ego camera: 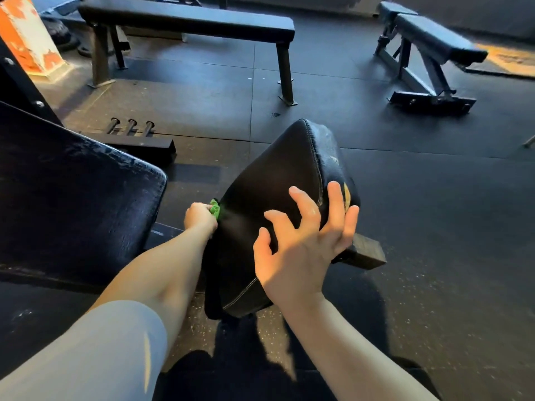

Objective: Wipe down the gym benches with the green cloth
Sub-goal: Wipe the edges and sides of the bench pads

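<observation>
The right grip (304,241) is spread wide with bent fingers over the near right side of the black padded desk (275,169). I cannot tell if it touches. The left grip (199,217) is curled tight round the green cloth (214,209), which is bunched against the desk's left edge, just past the knuckles. Far beyond both grips stand a long flat bench (185,21) and a tilted bench (434,39).

Green cloth (214,209), black seat pad (278,180), orange-and-white pillar (27,33), speckled black floor (434,285), pale grey sleeve (86,351)
</observation>
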Tool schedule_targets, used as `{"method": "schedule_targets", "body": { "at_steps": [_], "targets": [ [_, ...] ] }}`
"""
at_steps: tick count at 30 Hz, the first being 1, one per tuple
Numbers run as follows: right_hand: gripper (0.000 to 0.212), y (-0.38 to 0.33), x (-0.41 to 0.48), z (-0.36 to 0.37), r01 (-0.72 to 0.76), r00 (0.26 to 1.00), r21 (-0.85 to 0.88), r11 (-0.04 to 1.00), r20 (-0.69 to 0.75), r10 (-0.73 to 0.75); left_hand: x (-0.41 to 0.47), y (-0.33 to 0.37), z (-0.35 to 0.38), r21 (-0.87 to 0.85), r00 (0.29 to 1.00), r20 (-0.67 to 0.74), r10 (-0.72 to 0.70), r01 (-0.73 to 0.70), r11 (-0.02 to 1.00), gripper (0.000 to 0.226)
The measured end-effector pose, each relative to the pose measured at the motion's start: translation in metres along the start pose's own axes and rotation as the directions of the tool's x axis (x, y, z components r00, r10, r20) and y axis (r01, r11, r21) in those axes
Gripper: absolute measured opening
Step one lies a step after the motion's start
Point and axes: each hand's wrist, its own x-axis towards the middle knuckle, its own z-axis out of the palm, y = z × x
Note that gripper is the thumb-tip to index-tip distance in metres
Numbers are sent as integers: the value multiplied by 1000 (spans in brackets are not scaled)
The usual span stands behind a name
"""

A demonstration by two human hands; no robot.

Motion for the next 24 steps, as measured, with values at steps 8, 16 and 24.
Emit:
{"method": "schedule_targets", "body": {
  "at_steps": [8,16,24],
  "targets": [
    [13,2,0,4,5,1000,2,1000,-12,-5,0,38,-20,-330,999,-39,12,-24,944,26],
    [12,2,-2,0,10,1000,6,1000,20,-10,-15,102,-25,-450,949,10,316,-278,849,25],
    [13,4,-3,1,26,1000,-22,999,-7,-26,-17,20,-9,-314,999,-22,24,-30,949,30]
  ]
}}
